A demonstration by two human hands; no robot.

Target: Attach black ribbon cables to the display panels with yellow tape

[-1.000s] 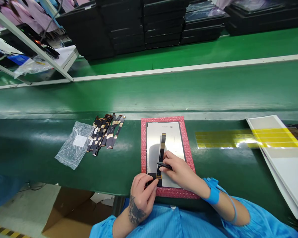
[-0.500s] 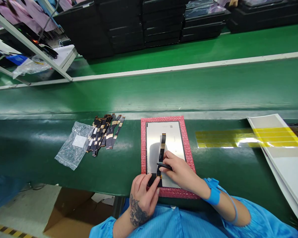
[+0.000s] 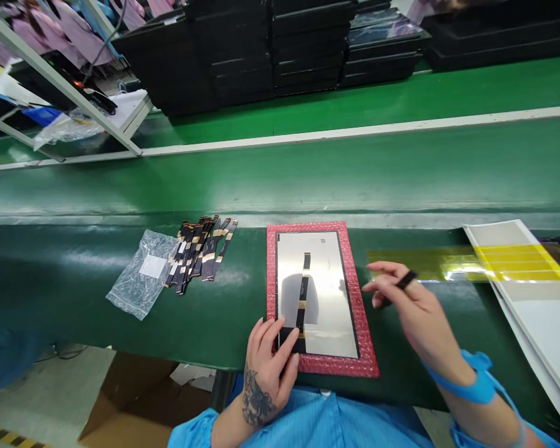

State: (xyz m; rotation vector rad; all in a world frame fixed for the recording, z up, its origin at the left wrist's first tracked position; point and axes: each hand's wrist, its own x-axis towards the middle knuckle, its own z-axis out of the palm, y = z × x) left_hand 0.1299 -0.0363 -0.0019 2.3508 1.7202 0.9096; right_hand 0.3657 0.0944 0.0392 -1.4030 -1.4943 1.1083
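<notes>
A silver display panel (image 3: 324,298) lies on a pink bubble-wrap pad (image 3: 354,292) at the near edge of the dark green bench. A black and gold flex cable (image 3: 303,289) runs lengthwise down the panel. My left hand (image 3: 268,361) presses its fingertips on the cable's near end at the panel's bottom edge. My right hand (image 3: 413,308) hovers to the right of the pad, gripping a thin black tool (image 3: 404,281). Strips of yellow tape (image 3: 429,264) lie just beyond that hand.
A pile of several flex cables (image 3: 200,252) and a clear plastic bag (image 3: 142,274) lie to the left. White sheets with yellow tape (image 3: 527,280) sit at the right. A green conveyor belt (image 3: 308,168) runs behind, with black trays (image 3: 303,43) stacked beyond. A cardboard box (image 3: 130,398) stands below the bench.
My right hand lifted off the cable and moved right, off the panel, still holding the black tool. My left hand stayed at the cable's near end.
</notes>
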